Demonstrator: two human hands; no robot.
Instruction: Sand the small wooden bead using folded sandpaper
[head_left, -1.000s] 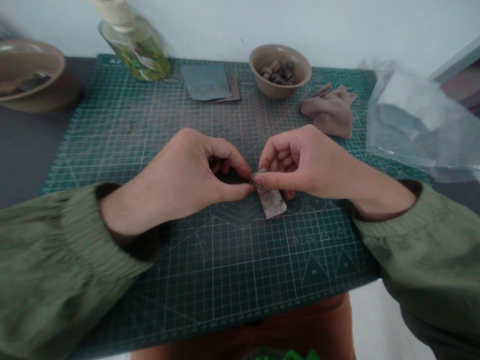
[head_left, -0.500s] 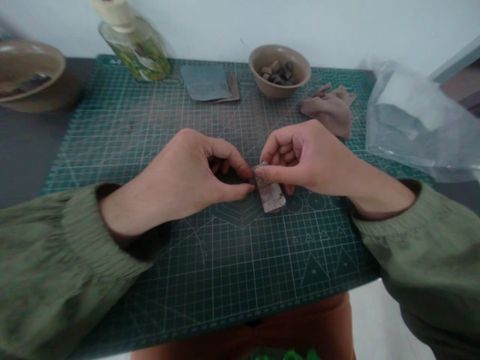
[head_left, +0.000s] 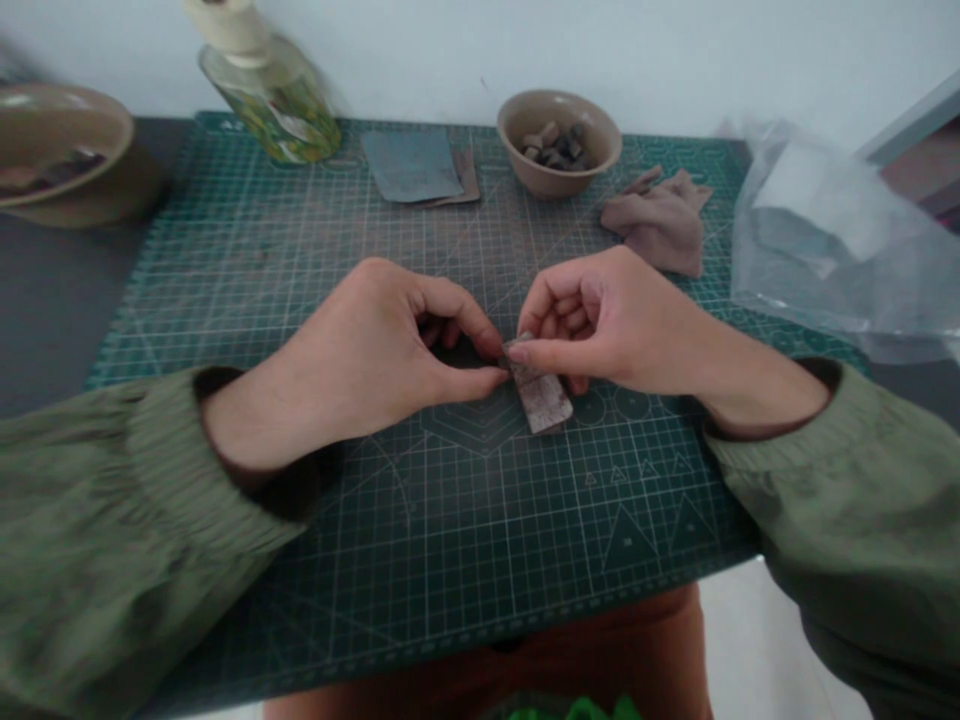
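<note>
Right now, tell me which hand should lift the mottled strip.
Right, probably: the right hand sits over the mottled strip, thumb on its top end; the left hand only touches that end with fingertips.

A dark green plastic cutting mat point(head_left: 450, 530) bears a pale grid, a flat rectangular strip point(head_left: 545, 403) is mottled grey-brown, and the cloth sleeves point(head_left: 112, 540) are olive green.

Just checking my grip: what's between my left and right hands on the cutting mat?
In the head view, a small mottled grey-brown piece lies between your left hand and right hand, pinched at its upper end by both, over the green cutting mat.
</note>
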